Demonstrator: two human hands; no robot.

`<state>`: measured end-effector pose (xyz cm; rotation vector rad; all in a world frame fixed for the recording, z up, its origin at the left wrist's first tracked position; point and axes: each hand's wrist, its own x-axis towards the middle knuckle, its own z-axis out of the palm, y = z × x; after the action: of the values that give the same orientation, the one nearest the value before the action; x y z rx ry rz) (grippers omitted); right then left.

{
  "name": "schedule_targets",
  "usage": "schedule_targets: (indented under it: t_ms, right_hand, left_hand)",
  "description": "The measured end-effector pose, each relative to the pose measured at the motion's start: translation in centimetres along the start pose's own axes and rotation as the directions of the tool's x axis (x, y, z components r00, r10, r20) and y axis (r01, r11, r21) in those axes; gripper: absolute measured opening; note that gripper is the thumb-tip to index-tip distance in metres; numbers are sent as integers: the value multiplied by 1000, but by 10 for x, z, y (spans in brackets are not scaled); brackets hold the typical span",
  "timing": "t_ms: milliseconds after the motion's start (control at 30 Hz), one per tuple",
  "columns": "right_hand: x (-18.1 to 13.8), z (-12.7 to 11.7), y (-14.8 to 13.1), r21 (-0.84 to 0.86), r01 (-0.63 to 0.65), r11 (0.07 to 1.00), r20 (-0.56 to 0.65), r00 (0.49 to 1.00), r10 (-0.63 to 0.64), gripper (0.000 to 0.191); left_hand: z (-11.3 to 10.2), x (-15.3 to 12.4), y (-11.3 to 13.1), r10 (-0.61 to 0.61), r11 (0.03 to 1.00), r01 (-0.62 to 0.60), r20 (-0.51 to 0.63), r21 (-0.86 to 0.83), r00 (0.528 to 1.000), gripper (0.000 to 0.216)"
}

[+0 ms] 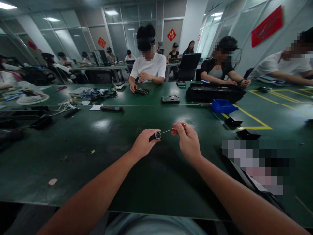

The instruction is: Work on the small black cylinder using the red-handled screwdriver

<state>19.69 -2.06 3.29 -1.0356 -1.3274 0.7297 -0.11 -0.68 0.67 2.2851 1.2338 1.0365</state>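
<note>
Over the middle of the green table, my left hand (144,143) is closed around a small dark cylinder (157,135) with a silvery ring at its round end, which faces me. A thin metal rod (166,131) runs from the cylinder's end toward my right hand (187,138). My right hand pinches the rod's far end, where a bit of reddish colour shows at the fingertips. Whether the rod is inside the cylinder or only touches it, I cannot tell.
Across the table (73,169), a person handles a hard drive (141,91); another drive (170,99) lies nearer. A blue bin (223,106) and a long black casing (215,93) stand to the right. An electric screwdriver (111,108) and cables (65,106) lie left.
</note>
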Motion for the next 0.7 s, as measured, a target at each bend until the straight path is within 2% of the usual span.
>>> schedule_targets:
  t_ms: [100, 200, 400, 700]
  right_hand:
    - [5, 1, 10, 136, -113, 984, -26, 993, 118, 29]
    - [6, 0, 14, 145, -213, 966, 18, 977, 213, 34]
    - [1, -4, 1, -14, -27, 1000, -64, 998, 26, 27]
    - [-3, -3, -4, -198, 73, 977, 23, 997, -70, 24]
  left_hand:
    - [-3, 2, -3, 77, 996, -79, 56, 34, 995, 34]
    - [-5, 3, -5, 64, 995, -70, 80, 68, 995, 35]
    - [-3, 0, -6, -19, 997, 15, 53, 69, 998, 40]
    - [-3, 0, -1, -27, 998, 25, 50, 54, 998, 40]
